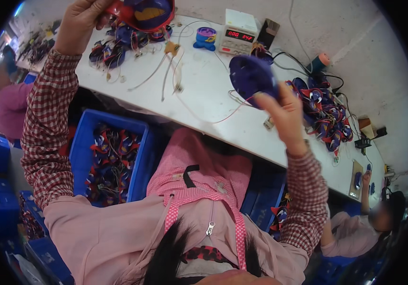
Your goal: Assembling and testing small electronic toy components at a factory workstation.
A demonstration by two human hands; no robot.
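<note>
My left hand (79, 21) is raised at the upper left, its fingers closed on the red edge of a red and purple toy part (151, 13). Part of that piece runs out of view at the top. Farther right, my right hand (284, 111) grips a round dark purple plastic shell (250, 78) by its near edge, above the white table. Thin wires trail from near this shell across the tabletop. Both the right hand and the shell are slightly blurred.
A white power supply (238, 34) with a red display stands at the back, beside a small blue and purple toy (206, 38). Wired toy parts (325, 111) pile up on the right. A blue bin (140, 156) of similar parts sits below the table (204, 102). Another person (356, 232) works at right.
</note>
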